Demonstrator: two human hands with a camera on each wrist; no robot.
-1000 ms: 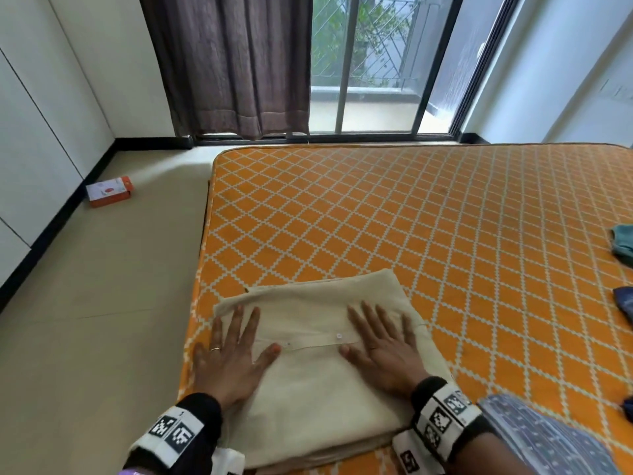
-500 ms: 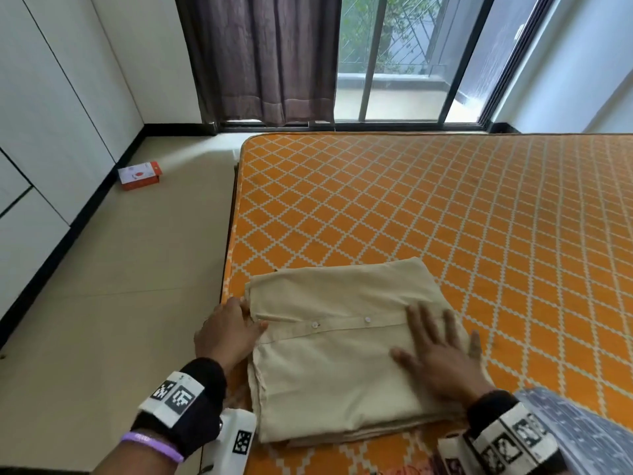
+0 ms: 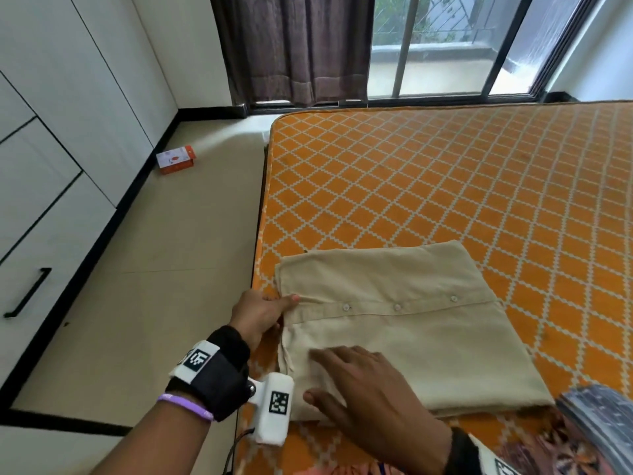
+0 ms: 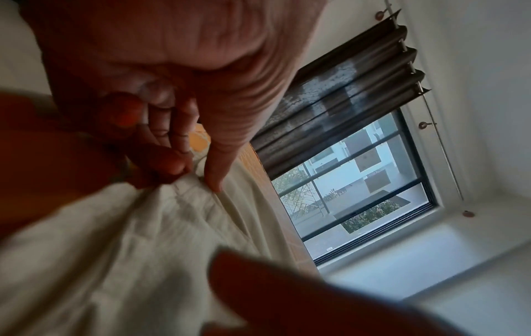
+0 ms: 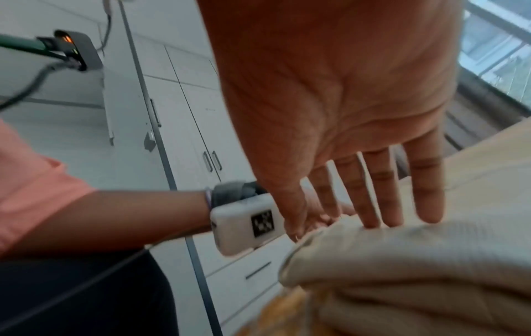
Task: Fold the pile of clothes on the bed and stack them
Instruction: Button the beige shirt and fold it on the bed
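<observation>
- Folded beige button-front shirt [image 3: 404, 330]: lies flat on the near left corner of the bed, its placket with three small white buttons running across the top face; folded layers show stacked at its near edge in the right wrist view [image 5: 416, 272].
- Bed with orange cover in a white diamond lattice [image 3: 445, 186]: bears the shirt; its left edge runs just beside the shirt's left fold.
- Left hand [image 3: 258, 315]: at the shirt's left edge, thumb on top of the cloth and fingers curled beneath, pinching the fold; the left wrist view [image 4: 172, 127] confirms the cloth bunched between thumb and fingertips.
- Right hand [image 3: 370, 392]: fingers straight and spread, palm down on the shirt's near left part, holding nothing; the fingertips [image 5: 402, 204] touch the cloth.
- Blue-grey patterned cloth [image 3: 596, 426]: at the bed's near right, just beside the shirt's corner.
- Small orange-and-white box [image 3: 175, 160]: on the beige floor by the white wardrobe [image 3: 51, 149].
- Brown curtain [image 3: 294, 46]: hangs at the window beyond the bed.
</observation>
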